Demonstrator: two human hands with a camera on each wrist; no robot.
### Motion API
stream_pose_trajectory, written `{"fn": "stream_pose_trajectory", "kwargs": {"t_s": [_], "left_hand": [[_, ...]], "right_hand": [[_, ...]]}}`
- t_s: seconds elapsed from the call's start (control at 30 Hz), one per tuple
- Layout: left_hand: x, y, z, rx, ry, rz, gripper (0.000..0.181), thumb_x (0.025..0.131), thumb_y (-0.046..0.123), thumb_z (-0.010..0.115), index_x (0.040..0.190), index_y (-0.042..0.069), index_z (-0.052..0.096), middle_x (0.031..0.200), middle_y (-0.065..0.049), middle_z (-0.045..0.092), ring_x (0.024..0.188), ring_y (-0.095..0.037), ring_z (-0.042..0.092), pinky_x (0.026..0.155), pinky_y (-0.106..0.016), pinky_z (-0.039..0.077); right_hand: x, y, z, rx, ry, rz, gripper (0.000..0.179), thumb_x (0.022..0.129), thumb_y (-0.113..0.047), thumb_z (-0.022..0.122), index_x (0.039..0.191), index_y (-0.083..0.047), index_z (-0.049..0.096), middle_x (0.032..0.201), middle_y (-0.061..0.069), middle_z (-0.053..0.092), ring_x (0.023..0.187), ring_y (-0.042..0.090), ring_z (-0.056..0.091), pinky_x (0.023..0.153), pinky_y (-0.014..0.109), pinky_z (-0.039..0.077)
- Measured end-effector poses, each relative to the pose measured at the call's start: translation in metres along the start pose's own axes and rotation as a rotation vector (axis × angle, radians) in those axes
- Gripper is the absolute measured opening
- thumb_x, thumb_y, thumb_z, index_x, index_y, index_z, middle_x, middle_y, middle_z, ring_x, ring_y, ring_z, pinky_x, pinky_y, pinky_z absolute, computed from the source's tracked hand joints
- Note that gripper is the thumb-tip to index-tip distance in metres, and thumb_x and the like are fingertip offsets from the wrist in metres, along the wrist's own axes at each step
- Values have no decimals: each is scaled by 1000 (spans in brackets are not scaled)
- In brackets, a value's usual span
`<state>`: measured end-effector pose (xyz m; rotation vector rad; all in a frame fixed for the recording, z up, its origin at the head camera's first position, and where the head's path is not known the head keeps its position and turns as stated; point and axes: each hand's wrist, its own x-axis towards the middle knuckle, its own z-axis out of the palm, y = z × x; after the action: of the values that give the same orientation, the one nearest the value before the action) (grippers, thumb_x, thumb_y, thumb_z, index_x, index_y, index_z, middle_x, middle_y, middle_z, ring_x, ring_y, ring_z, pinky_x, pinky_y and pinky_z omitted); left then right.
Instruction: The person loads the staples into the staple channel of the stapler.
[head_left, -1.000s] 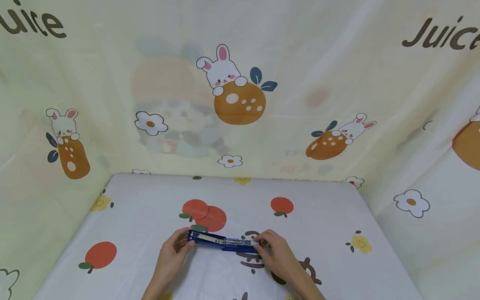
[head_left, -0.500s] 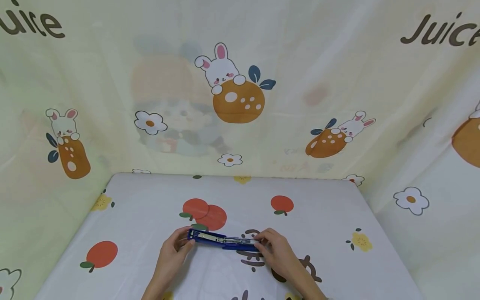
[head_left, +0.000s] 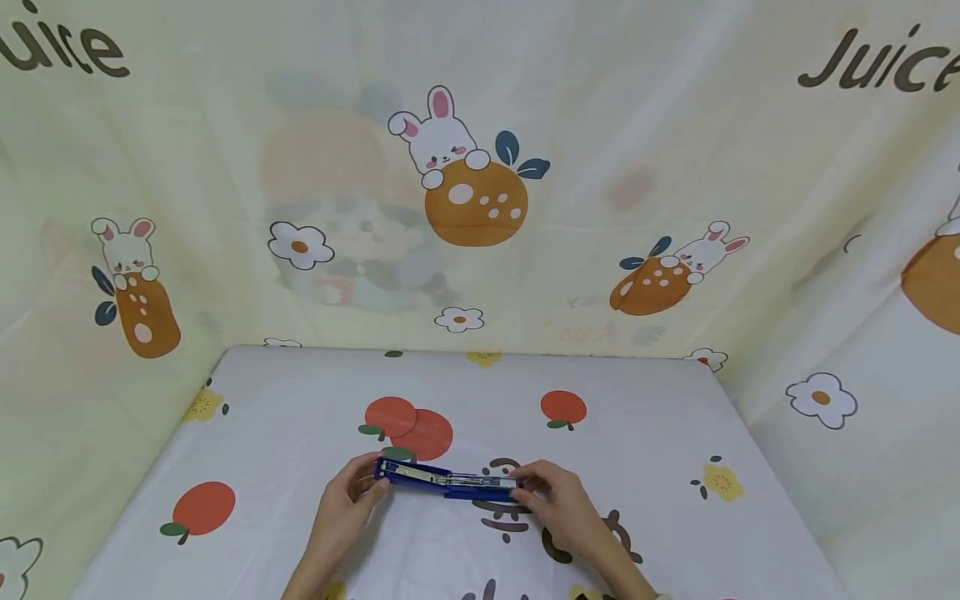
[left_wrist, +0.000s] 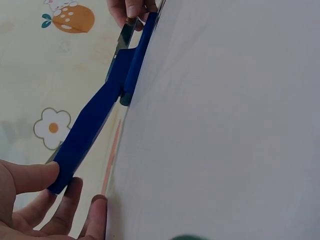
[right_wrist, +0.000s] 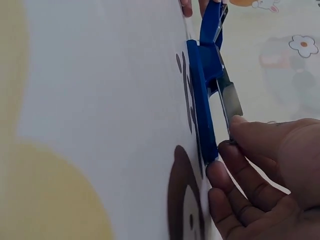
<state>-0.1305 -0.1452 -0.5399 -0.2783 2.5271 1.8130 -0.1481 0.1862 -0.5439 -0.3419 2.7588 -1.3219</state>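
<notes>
Left hand pinches the free end of the stapler's cover, thumb on one side, fingers on the other. Right hand pinches the tip of the magazine at the opposite end, thumb above, index finger below; another fingertip sits right by the end of the base, contact hard to tell. Stapler spans the space between the two hands, near the person's side of the table. Long axis runs left to right across the person's front, cover to the left, base and magazine to the right. Neither hand is nearer; both are on it, one per end. Cover slants up off the table toward the left hand; base lies low along the tabletop, touching or just above it, can't tell which.

Stapler is dark blue with silver metal parts. It's opened wide at the hinge, so it makes a shallow bend instead of a closed stack. Cover's inside faces up, showing a pale metal strip. Magazine stands apart from the base, with a gap between. Staples inside: too small to tell.
</notes>
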Motion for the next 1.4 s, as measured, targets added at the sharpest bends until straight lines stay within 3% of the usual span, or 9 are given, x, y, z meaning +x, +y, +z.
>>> {"fn": "stream_pose_trajectory", "kwargs": {"t_s": [0.17,0.4,0.67,1.03,1.4], "left_hand": [[1,1,0,22,-3,-4,41,101,9,69,142,14,64,138,-12,71,121,-26,69,100,-29,57],[2,-1,-1,24,-13,-6,41,101,9,69,142,15,64,137,-11,71,121,-25,69,98,-25,56],[2,-2,-4,28,-41,10,44,101,9,69,145,12,62,138,-13,70,120,-25,68,101,-33,58],[4,-2,-8,40,-65,10,42,100,7,70,142,10,64,135,-12,71,117,-24,68,93,-29,59],[5,2,-13,-19,-96,3,41,100,3,69,140,8,64,138,-15,70,120,-28,68,89,-26,61]], "right_hand": [[1,3,-1,52,-2,27,20,94,-19,81,114,-17,77,100,-3,75,90,7,68,82,19,58],[2,3,-2,61,-6,44,19,94,-19,81,112,-16,77,99,-3,75,89,8,67,80,18,56],[2,3,-2,56,-8,54,19,93,-18,81,112,-16,78,97,-3,75,88,7,66,80,18,56],[2,6,1,53,-7,66,18,93,-19,81,111,-17,78,96,-4,74,88,8,66,79,18,55],[5,6,1,36,-14,58,18,93,-20,82,110,-18,78,95,-5,74,88,8,65,80,19,56]]}}
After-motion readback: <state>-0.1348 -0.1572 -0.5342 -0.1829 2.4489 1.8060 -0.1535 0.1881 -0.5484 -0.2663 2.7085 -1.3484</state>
